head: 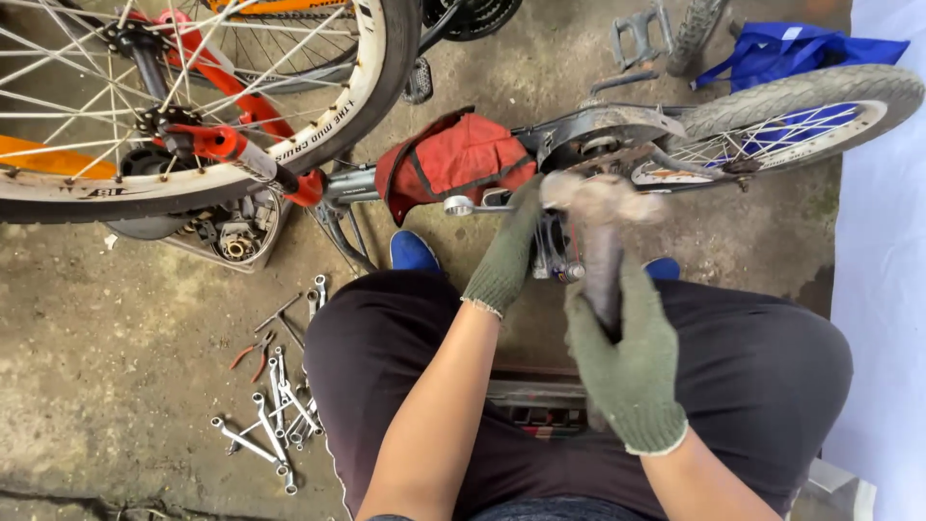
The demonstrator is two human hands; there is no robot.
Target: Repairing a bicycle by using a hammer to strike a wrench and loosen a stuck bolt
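Hammering at the crank area of the small bike [617, 135] lying on its side in front of my knees. Right hand [627, 357] is clenched on the hammer [600, 217] handle, head blurred mid-swing just above the chainguard. Left hand [506, 256] steadies a wrench [473, 204] near the red seat [453, 159]; can't tell if it's closed. Next blow needs a square hit clear of my left fingers.
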